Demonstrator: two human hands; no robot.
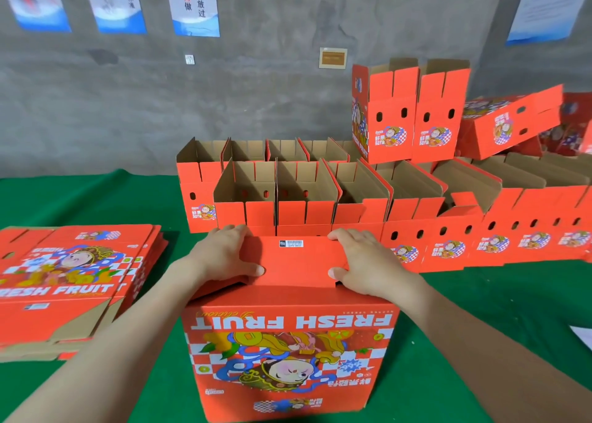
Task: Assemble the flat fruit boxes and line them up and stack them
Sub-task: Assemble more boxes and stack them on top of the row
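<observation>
head view, only feed i've got: the box (288, 352) being built sits upside down on the green table (96, 198) right in front of me, print inverted, which makes sense since the base is what needs closing. my left hand (224, 256) and right hand (362, 262) each clamp one end of the red bottom flap (294, 262), fingers hooked over its far edge and thumbs laid along the near side, so both are wrapped onto cardboard rather than spread flat. my guess is i'm pressing that flap down so it locks in. both forearms come in low from the near edge and angle inward, wrists dipped a bit. the flat stack (70, 278) lies just to the left, handy for the next one. finished boxes (304, 198) stand open side up in two rows behind, touching side by side, with a second layer (410, 112) on top at the right and a tilted box (509, 121) leaning beside it. can't tell if the flap is fully locked.
</observation>
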